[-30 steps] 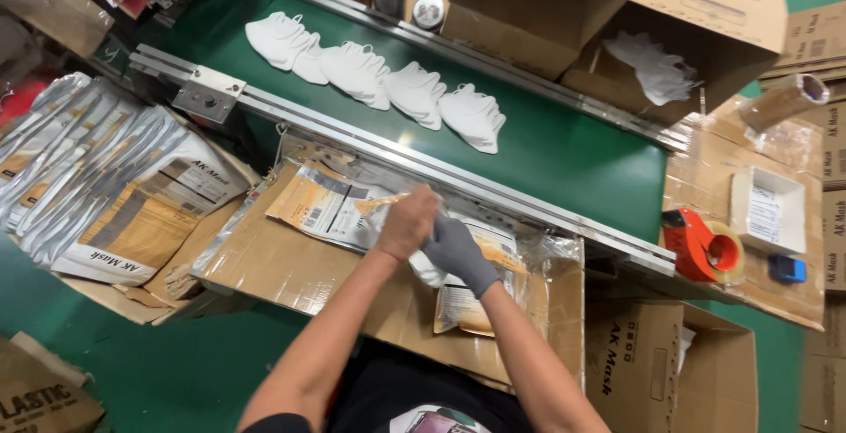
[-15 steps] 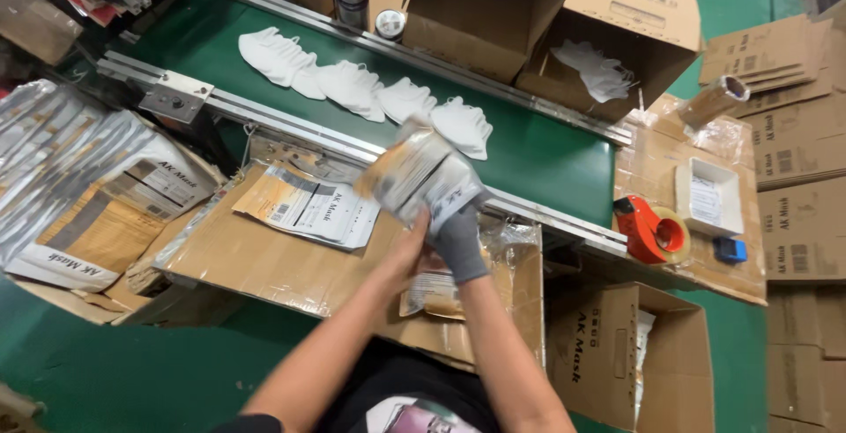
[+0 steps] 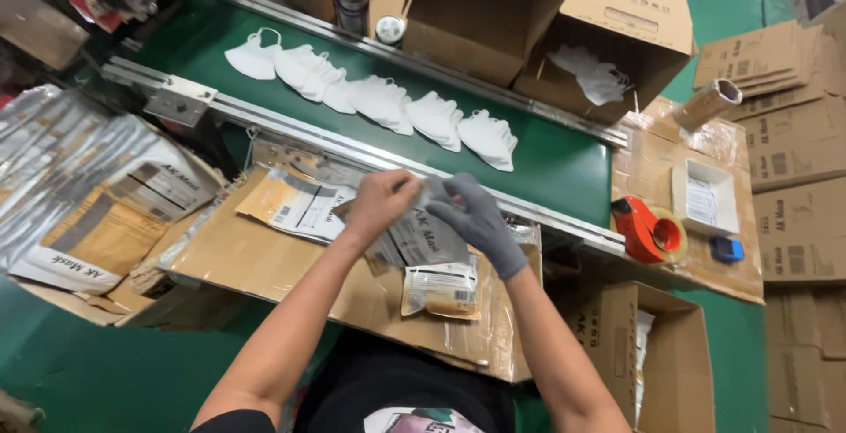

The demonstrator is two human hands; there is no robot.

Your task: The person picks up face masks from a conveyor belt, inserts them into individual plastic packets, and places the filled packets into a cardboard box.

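Note:
My bare left hand [image 3: 381, 203] and my grey-gloved right hand [image 3: 476, 217] both grip a silvery plastic pouch [image 3: 423, 237] just above a cardboard work surface [image 3: 256, 257]. More flat pouches lie on that cardboard: one [image 3: 295, 207] to the left of my hands and one [image 3: 442, 290] right below them. Beyond my hands, a row of several white folded masks [image 3: 388, 103] lies on the green conveyor belt [image 3: 564, 164].
A stack of silvery pouches [image 3: 79, 195] fills an open box at left. Open cardboard boxes [image 3: 617, 45] stand behind the belt, one with masks inside. An orange tape dispenser [image 3: 649, 229], a small white tray [image 3: 705, 197] and flat cartons [image 3: 793, 151] sit at right. Another open box [image 3: 652, 354] is at lower right.
My hands have come down from above the belt edge to the cardboard, still with a pouch in them. The masks on the belt have shifted a little to the right.

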